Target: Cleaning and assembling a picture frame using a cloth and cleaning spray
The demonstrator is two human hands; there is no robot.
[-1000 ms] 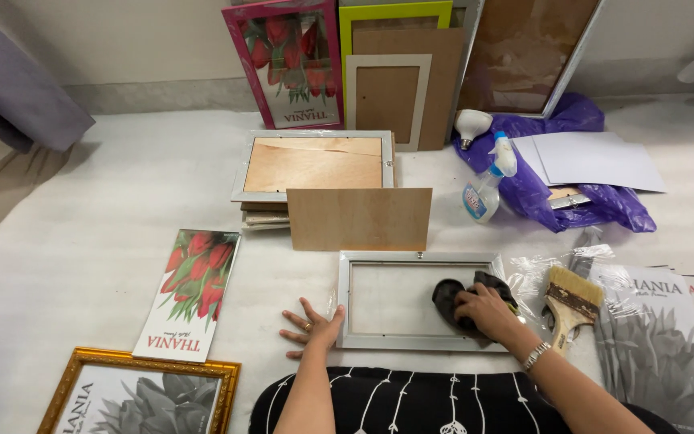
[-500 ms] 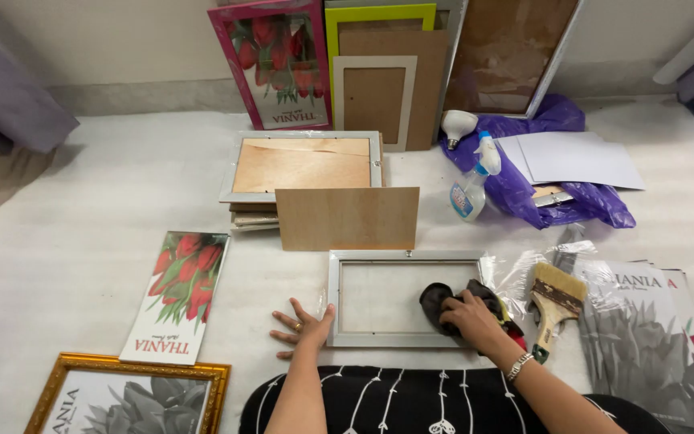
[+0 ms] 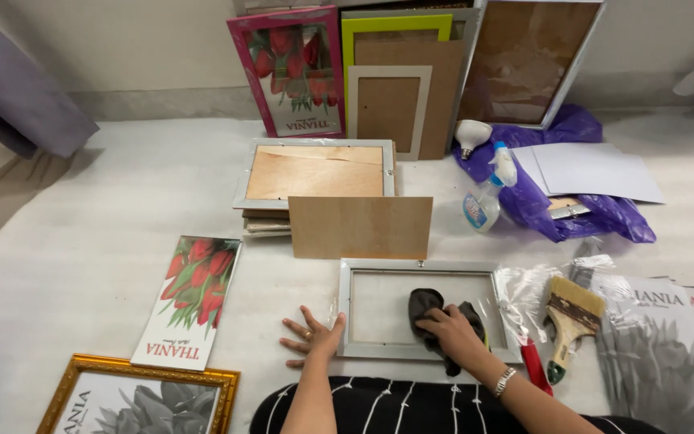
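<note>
**Cloth moves left across the frame glass**

Change: the right hand [image 3: 455, 333] with its dark cloth [image 3: 431, 309] now sits nearer the middle of the glass; a second ago it worked at the right edge. Judged: wiping runs leftward, left part of the pane not yet covered.

Right grip: fingers pressed down flat on the cloth, bunching it against the glass. Left hand [image 3: 315, 337]: fingers spread, palm flat at the left rim, holding nothing, bracing the frame [image 3: 419, 267]. The grey frame lies flat on the white-covered floor [image 3: 82, 225], just in front of the person.

Packages and prints:
- Tall pink box [image 3: 291, 68], red tulips, leaning on the wall.
- Long tulip print [image 3: 194, 301], white band with red lettering, left of the frame.
- Gold frame [image 3: 138, 394], grey-leaf print, bottom left.
- Grey-leaf prints [image 3: 660, 337] in clear wrap, far right.
- Spray bottle [image 3: 487, 197], blue label, beside a purple bag [image 3: 540, 201].
- Brush [image 3: 572, 317] right of the frame, on clear wrap.
- Brown board [image 3: 361, 227] just behind the frame.
</note>
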